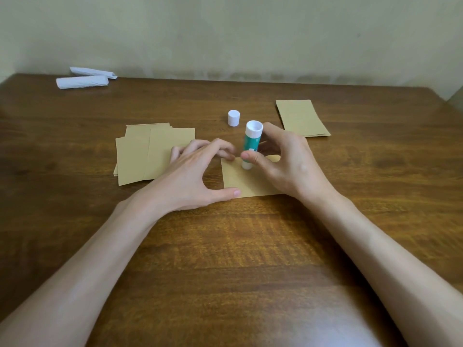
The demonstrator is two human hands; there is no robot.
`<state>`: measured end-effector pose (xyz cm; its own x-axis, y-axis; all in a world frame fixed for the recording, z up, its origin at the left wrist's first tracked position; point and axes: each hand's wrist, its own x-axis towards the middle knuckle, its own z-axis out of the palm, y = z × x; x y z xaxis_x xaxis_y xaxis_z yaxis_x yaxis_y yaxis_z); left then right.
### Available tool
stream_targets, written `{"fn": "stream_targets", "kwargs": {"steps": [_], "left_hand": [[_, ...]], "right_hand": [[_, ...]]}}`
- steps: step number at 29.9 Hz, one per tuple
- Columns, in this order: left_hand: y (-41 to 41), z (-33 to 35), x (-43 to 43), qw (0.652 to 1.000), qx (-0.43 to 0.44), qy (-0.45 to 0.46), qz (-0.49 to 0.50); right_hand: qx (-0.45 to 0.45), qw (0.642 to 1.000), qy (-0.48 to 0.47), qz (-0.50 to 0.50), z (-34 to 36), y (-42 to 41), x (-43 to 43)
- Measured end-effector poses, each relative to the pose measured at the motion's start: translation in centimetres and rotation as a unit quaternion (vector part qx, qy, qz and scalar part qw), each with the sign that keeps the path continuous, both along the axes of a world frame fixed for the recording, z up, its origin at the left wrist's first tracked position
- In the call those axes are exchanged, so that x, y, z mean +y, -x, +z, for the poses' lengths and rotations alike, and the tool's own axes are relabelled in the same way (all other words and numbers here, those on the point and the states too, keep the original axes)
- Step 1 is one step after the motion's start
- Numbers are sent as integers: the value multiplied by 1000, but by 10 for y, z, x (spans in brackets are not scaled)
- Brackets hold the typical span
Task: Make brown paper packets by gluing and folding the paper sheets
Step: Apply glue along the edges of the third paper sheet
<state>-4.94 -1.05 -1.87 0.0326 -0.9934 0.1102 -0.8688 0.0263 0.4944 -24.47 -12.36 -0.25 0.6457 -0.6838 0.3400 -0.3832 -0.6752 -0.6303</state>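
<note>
One tan sheet [250,184], left grip [193,176] spread, pressing its edge, right grip [290,161] round green glue stick [250,142]

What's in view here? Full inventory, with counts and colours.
glue stick: one, green and white, upright on the middle sheet
cap: one, white, on the table behind the glue stick
middle sheet: one, brown, under both hands
loose sheets: several, brown, overlapping, left of the middle sheet
flat pile: count unclear, brown, far right
folded papers: two, white, far left corner
table: one, dark brown wood
wall: pale green, behind the table
left hand: presses the middle sheet
right hand: fingers grip the glue stick
</note>
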Motion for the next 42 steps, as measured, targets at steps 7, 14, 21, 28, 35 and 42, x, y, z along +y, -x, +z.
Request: {"fn": "stream_targets", "kwargs": {"steps": [7,14,21,28,35,42], "left_hand": [[-1,-1,1,1000,-2,7,0],[0,0,0,1000,-2,1,1],[-1,0,0,1000,1,-2,0],[0,0,1,1000,5,3,-1],[-1,-1,1,1000,6,4,-3],[-1,-1,1,1000,5,4,-3]], "right_hand": [[40,999,-2,-1,2,8,-1],[56,998,-16,-34,7,17,-7],[74,995,-15,-58,13,25,-8],[88,993,-27,-73,20,32,-12],[109,991,-28,-78,26,38,-15],[122,989,-33,-83,28,42,-18]]}}
